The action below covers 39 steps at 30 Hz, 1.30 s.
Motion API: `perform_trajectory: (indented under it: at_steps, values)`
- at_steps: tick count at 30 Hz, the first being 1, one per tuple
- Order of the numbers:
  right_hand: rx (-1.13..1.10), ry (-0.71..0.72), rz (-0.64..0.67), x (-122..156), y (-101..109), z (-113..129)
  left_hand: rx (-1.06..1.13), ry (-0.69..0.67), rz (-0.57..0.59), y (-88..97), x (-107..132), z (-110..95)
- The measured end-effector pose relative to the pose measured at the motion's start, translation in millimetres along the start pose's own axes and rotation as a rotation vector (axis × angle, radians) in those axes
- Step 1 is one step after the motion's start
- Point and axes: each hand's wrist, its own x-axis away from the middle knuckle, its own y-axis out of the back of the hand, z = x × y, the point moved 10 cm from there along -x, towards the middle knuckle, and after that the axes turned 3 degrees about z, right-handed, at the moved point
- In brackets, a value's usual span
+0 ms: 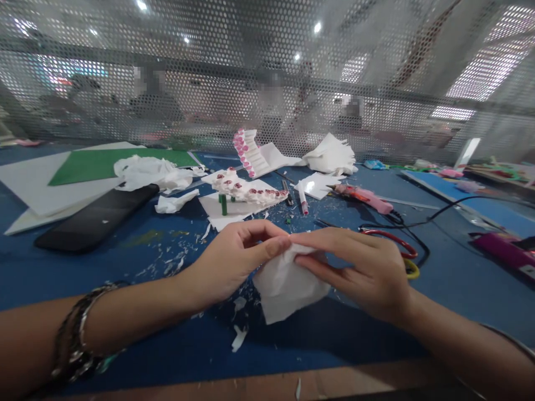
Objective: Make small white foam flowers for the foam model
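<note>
Left hand (234, 259) and right hand (363, 270) fingers clamp a white tissue sheet (284, 292), apparently not yet shaped; red-dotted paper strips (251, 192) lie finished beyond the fingers.

Bright overhead glare, blurred background

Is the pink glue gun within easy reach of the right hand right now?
Probably yes: the glue gun lies just beyond the right hand, with only scissors and a black cord between. But its fingers pinch the white paper.
</note>
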Motion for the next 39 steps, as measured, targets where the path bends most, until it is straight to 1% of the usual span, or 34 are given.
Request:
perform_trajectory:
  at_steps: [2,6,10,12,14,17,21,32,39]
  values:
    - [-0.036,-0.010,0.012,-1.1,-1.7,-1.8,0.025,0.016,0.008,-1.1,0.2,1.1]
    - [-0.031,-0.002,-0.014,1.2,0.6,-1.9,0.040,0.025,-0.003,0.5,-0.6,2.5]
    - [-0.012,0.098,0.008,7.8,-1.9,5.6,0.046,0.017,-0.003,1.1,-1.1,3.9]
    - [0.023,0.145,-0.004,9.4,-1.7,9.4,0.049,0.027,-0.010,1.6,-0.3,6.2]
    - [0.059,0.161,-0.028,8.3,-0.7,11.0,0.063,0.035,-0.018,2.3,0.6,7.7]
    - [0.083,0.138,-0.035,3.7,-1.2,10.2,0.076,0.039,-0.028,3.1,0.4,8.4]
    - [0.091,0.102,-0.034,1.0,-0.7,8.7,0.013,0.036,-0.049,5.5,-2.4,8.4]
    - [0.153,-0.017,-0.038,1.7,2.0,1.4,0.034,-0.007,0.009,0.7,-3.1,2.9]
    - [0.083,-0.066,-0.003,0.5,-4.8,-6.7,-0.073,-0.059,-0.006,2.7,-3.3,-0.2]
